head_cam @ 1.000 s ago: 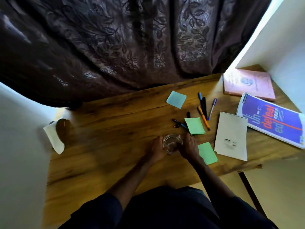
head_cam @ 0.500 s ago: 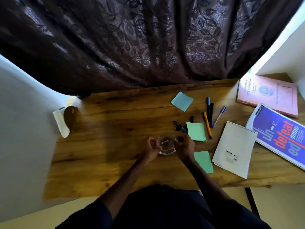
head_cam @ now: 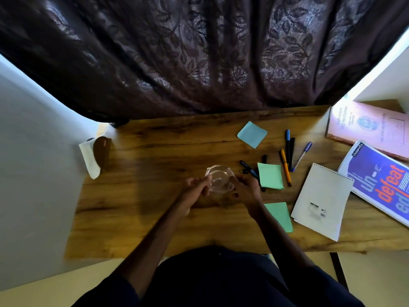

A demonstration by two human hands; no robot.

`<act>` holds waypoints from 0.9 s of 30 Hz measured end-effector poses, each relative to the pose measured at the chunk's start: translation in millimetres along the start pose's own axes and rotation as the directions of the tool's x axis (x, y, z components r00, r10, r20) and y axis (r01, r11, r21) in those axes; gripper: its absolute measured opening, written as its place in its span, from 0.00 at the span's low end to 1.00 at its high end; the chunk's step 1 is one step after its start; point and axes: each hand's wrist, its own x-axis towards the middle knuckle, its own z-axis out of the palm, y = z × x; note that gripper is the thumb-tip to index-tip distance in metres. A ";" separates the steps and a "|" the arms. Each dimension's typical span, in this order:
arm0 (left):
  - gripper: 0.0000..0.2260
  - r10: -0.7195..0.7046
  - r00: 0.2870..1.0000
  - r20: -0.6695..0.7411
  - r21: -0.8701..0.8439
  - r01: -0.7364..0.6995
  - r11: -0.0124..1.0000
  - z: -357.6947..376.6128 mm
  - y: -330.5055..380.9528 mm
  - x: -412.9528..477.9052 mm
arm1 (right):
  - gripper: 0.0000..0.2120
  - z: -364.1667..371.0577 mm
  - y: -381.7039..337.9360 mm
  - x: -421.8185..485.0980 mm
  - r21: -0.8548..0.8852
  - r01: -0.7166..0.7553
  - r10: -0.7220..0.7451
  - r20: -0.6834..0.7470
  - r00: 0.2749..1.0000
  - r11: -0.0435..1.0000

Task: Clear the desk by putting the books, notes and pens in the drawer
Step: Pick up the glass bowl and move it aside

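Wooden desk (head_cam: 166, 151), bearing a spiral notepad (head_cam: 323, 200); left of the notepad, green notes (head_cam: 270, 175) and scattered pens (head_cam: 285, 167); right of it, blue book (head_cam: 380, 182); beyond, pink book (head_cam: 371, 127).

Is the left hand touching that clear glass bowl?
Touching. The head view shows the left hand pinching the clear glass bowl at its left rim; no gap.

Dim room, daylight glare at right window edge, fisheye bending at edges, soft blur

Both hands, left hand (head_cam: 194, 191) and right hand (head_cam: 245, 191), hold a clear glass bowl (head_cam: 219, 181) (pens (head_cam: 287, 156) lie beside it) on the desk (head_cam: 155, 173).
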 end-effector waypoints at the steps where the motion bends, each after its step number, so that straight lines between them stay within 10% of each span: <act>1: 0.23 0.005 1.000 0.012 -0.013 -0.005 1.000 -3.0 1.4 2.2 | 0.07 3.0 -0.3 -0.9 0.046 -0.028 0.028 -0.003 1.000 0.999; 14: 0.22 -0.081 0.994 0.070 -0.020 0.082 0.996 -21.8 5.9 8.1 | 0.07 24.8 -3.4 -20.5 0.164 -0.111 0.120 -0.048 0.992 0.980; 22: 0.13 -0.134 0.990 0.049 0.189 0.123 0.974 -4.5 -5.9 15.1 | 0.09 15.6 9.1 -12.6 -0.419 -0.025 -0.056 -0.179 0.982 0.907; 27: 0.03 -0.067 0.996 0.051 0.304 0.048 0.952 7.5 -8.3 16.6 | 0.05 2.5 20.7 -13.3 -0.427 -0.051 -0.047 -0.216 0.975 0.903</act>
